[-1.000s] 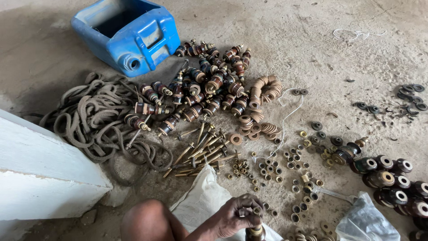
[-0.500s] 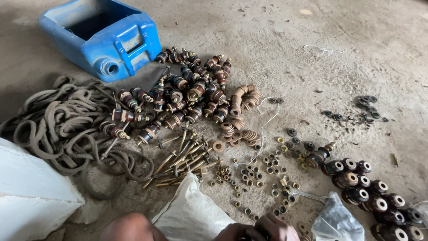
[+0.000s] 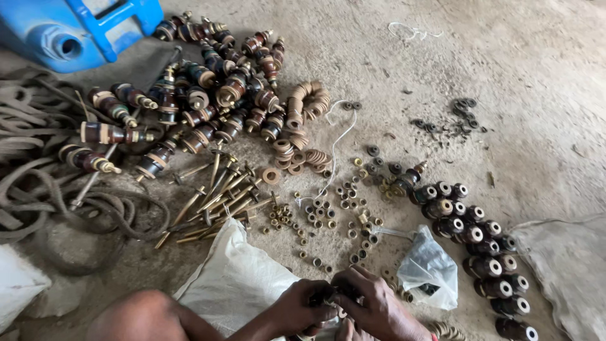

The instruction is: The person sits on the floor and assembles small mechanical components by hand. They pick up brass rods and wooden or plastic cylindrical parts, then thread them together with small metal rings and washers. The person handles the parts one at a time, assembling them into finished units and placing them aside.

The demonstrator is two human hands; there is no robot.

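Both hands were at the bottom edge of the view, pressed together over one small dark part. Left hand (image 3: pixel 303 309) was curled tight around it from the left; right hand (image 3: pixel 379 306) was clamped over it from the right, fingers bent. The small dark part (image 3: pixel 333 295) showed only as a sliver between the fingers, so I couldn't tell its shape.

Under the left forearm lay a white woven plastic sack (image 3: pixel 237 284), flat on the bare concrete floor (image 3: pixel 505 63). A bent knee (image 3: pixel 142 316) sat left of it. Just right of the right hand was a crumpled clear plastic bag (image 3: pixel 430 265).

Above the hands, small brass nuts and washers (image 3: pixel 322 221) were scattered loose on the floor. Left of those was a bundle of long brass bolts (image 3: pixel 214 196), lying roughly parallel. Right of the scatter ran a double row of dark brown spools with pale end faces (image 3: pixel 473 233), going diagonally down to the right corner.

Further up was a heap of brown banded insulator assemblies (image 3: pixel 202 95), with stacks of tan rubber rings (image 3: pixel 303 113) beside it to the right. A thin white wire (image 3: pixel 338 145) looped down from there into the nuts.

The far left held coils of grey-brown rope (image 3: pixel 38 170). A blue plastic jerrycan (image 3: pixel 69 25) lay on its side in the top left corner. A small cluster of dark washers (image 3: pixel 454 117) sat well apart at the upper right. A grey sack (image 3: pixel 568 265) was at the right edge.
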